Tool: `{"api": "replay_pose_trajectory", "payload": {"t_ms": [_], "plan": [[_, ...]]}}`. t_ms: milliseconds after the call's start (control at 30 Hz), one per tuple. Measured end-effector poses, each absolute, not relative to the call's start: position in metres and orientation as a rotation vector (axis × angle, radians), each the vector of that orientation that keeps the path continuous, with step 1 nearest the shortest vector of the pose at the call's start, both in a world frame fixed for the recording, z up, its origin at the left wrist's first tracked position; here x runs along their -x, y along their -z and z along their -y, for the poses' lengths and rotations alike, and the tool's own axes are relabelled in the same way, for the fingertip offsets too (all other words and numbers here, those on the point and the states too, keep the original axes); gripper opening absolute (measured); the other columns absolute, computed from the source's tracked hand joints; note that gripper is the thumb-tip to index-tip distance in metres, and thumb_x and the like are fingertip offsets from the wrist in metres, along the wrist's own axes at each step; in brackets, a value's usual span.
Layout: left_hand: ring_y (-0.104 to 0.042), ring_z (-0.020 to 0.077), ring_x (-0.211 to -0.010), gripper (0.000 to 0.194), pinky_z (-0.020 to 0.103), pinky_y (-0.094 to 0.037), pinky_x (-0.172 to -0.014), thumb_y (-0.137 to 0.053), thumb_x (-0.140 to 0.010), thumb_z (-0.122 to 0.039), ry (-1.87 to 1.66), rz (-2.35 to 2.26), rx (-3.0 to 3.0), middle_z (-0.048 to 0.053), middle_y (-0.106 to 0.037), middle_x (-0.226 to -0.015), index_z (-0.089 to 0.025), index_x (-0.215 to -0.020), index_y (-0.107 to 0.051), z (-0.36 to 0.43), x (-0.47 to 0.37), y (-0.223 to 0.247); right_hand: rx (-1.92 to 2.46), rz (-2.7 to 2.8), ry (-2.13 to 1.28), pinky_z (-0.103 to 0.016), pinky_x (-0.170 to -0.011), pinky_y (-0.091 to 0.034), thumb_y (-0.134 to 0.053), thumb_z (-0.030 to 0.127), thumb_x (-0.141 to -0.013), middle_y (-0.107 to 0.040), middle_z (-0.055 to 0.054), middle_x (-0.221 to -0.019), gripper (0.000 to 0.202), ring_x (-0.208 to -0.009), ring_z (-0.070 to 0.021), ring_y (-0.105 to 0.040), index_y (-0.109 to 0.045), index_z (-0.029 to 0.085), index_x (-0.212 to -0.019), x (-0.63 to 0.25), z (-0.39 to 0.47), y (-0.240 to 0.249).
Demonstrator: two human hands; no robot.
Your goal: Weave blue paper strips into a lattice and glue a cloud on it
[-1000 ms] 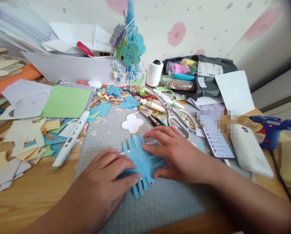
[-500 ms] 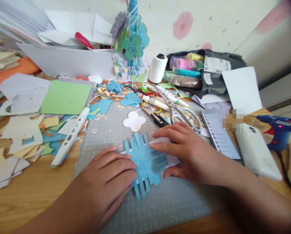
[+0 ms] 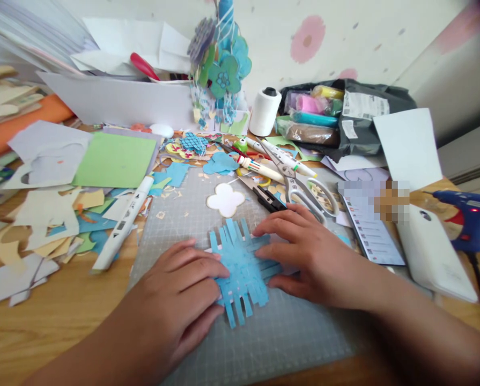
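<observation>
Nearest the camera, a wooden table [image 3: 26, 335] is being partly covered by a grey gridded cutting mat [image 3: 272, 338]. On the mat, between the two hands, woven blue paper strips [image 3: 243, 271] are being held flat. Their left side is being touched by the left hand [image 3: 175, 292], its fingers being gently bent and unclenched. The strips' right ends are being touched by the right hand [image 3: 312, 254], whose fingers are being spread, with the thumb apart; whether anything is being pinched cannot be told.

Just beyond, a white flower-shaped cutout [image 3: 226, 200] is being supported by the mat, with a utility knife [image 3: 268, 198] and silver-handled scissors [image 3: 291, 179] being seen to its right. To the left, paper scraps [image 3: 44, 212] are being partly overlapped by a white marker [image 3: 125, 222]. On the right, a smartphone [image 3: 373, 230], a white device [image 3: 435, 252] and a blue glue gun [image 3: 467, 212] are being seen side by side.

Farthest off, a white thread spool [image 3: 265, 113] is being flanked by a paper-flower ornament [image 3: 223, 78] and a dark plastic bag [image 3: 358, 139] in which colourful wrapped packets [image 3: 314, 119] are being held.
</observation>
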State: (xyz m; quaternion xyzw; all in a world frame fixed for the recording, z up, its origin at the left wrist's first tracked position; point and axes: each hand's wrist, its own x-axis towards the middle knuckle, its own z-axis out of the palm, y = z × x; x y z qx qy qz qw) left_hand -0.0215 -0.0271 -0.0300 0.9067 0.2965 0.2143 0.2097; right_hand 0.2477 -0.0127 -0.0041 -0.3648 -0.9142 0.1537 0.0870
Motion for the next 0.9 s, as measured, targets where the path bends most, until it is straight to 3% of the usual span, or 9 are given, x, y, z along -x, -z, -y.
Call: {"api": "replay_pose_trajectory", "payload": {"t_ms": [133, 533, 733, 900], "plan": [[-0.057, 0.0159, -0.101, 0.008, 0.036, -0.025, -0.108, -0.057, -0.091, -0.024, -0.570, -0.821, -2.509, -0.006, -0.068, -0.103, -0.025, -0.084, -0.061, 0.0271, 0.0211, 0.0287, 1.089, 2.713, -0.499, -0.049, -0.100, -0.029, -0.065, 0.036, -0.085, -0.059, -0.009, -0.124, 0.023, -0.115, -0.0273, -0.049, -0.067, 0.022, -0.103, -0.2465, 0.0124, 0.0042], [-0.057, 0.0157, -0.093, 0.019, 0.037, -0.028, -0.103, -0.050, -0.091, -0.013, -0.562, -0.798, -2.511, -0.004, -0.068, -0.101, -0.023, -0.080, -0.062, 0.0240, 0.0187, 0.0264, 1.063, 2.745, -0.501, -0.050, -0.102, -0.028, -0.063, 0.040, -0.088, -0.057, -0.009, -0.125, 0.025, -0.117, -0.0285, -0.048, -0.066, 0.022, -0.105, -0.2487, 0.0095, 0.0057], [-0.056, 0.0179, -0.095, 0.023, 0.041, -0.028, -0.102, -0.046, -0.091, -0.012, -0.557, -0.819, -2.527, -0.002, -0.066, -0.102, -0.027, -0.090, -0.064, 0.0232, 0.0183, 0.0285, 1.071, 2.763, -0.508, -0.052, -0.104, -0.026, -0.062, 0.042, -0.088, -0.056, -0.009, -0.126, 0.026, -0.118, -0.0283, -0.047, -0.066, 0.023, -0.106, -0.2487, 0.0088, 0.0066], [-0.056, 0.0176, -0.093, 0.029, 0.043, -0.029, -0.103, -0.042, -0.093, -0.012, -0.583, -0.828, -2.522, -0.002, -0.066, -0.101, -0.027, -0.087, -0.066, 0.0250, 0.0179, 0.0302, 1.068, 2.782, -0.483, -0.052, -0.104, -0.026, -0.059, 0.040, -0.091, -0.055, -0.010, -0.127, 0.024, -0.119, -0.0285, -0.046, -0.066, 0.022, -0.105, -0.2482, 0.0100, 0.0050]]}}
